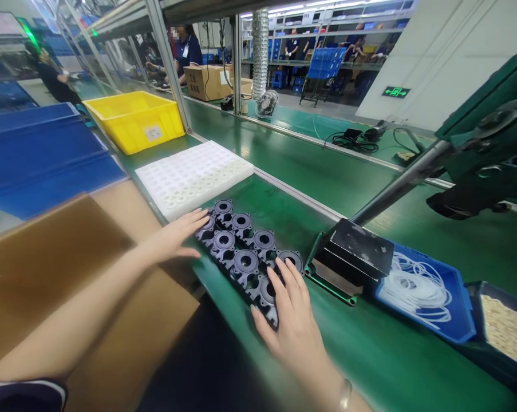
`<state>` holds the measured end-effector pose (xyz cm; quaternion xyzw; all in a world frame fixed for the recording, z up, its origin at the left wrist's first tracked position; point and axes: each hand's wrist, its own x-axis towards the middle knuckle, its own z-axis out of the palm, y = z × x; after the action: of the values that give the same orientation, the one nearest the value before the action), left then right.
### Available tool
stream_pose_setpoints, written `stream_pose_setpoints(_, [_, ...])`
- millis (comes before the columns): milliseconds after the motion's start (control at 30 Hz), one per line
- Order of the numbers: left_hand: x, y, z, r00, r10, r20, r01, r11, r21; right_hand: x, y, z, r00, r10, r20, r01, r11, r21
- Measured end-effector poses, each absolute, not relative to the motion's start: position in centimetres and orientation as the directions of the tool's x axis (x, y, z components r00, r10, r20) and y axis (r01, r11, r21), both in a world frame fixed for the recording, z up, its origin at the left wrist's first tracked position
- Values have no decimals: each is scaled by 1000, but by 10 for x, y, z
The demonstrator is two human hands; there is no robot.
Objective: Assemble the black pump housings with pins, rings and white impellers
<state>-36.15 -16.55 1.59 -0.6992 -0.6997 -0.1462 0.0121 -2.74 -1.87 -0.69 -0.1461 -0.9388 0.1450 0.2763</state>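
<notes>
A black rack (pixel 229 264) lies at an angle near the front edge of the green worktop. It carries two rows of round black parts (pixel 245 261), each with a hole in the middle. At the rack's far left end is my left hand (pixel 178 236), fingers stretched out and touching the nearest part, thumb apart. My right hand (pixel 295 312) rests over the opposite end, its fingers spread across the round parts and its thumb beside the near edge. Part of that end is hidden under the hand. Behind the rack lies a white foam tray (pixel 189 166) with rows of round recesses.
A black block-shaped stand base (pixel 356 249) sits right of the rack. Beyond it are a blue bin (pixel 460 286) of white tubing and a dark bin of pale pieces (pixel 505 323). A yellow crate (pixel 133 123) stands behind, an open cardboard box (pixel 82 274) at left. People work farther back.
</notes>
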Motion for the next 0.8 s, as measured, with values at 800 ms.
stream_pose_setpoints(800, [-385,-91,39,-185,983,16,758,132,638,-27,-18,-12,-815,358,455,201,912,-357])
